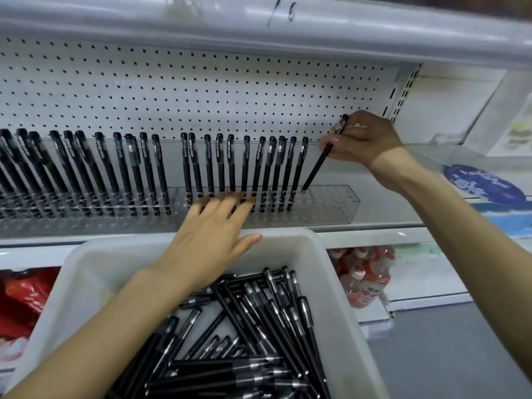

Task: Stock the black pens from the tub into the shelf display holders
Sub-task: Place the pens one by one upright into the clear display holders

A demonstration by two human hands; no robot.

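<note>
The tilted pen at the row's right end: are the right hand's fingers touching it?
Touching. Head view: fingers of the right hand pinch the tilted pen near its cap.

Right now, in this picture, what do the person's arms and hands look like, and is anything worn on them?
Both hands are bare. The left hand and the right hand have no gloves, and I see no rings. The left forearm and the right forearm are uncovered as far as the frame shows: no sleeve, watch or bracelet is in view.
</note>
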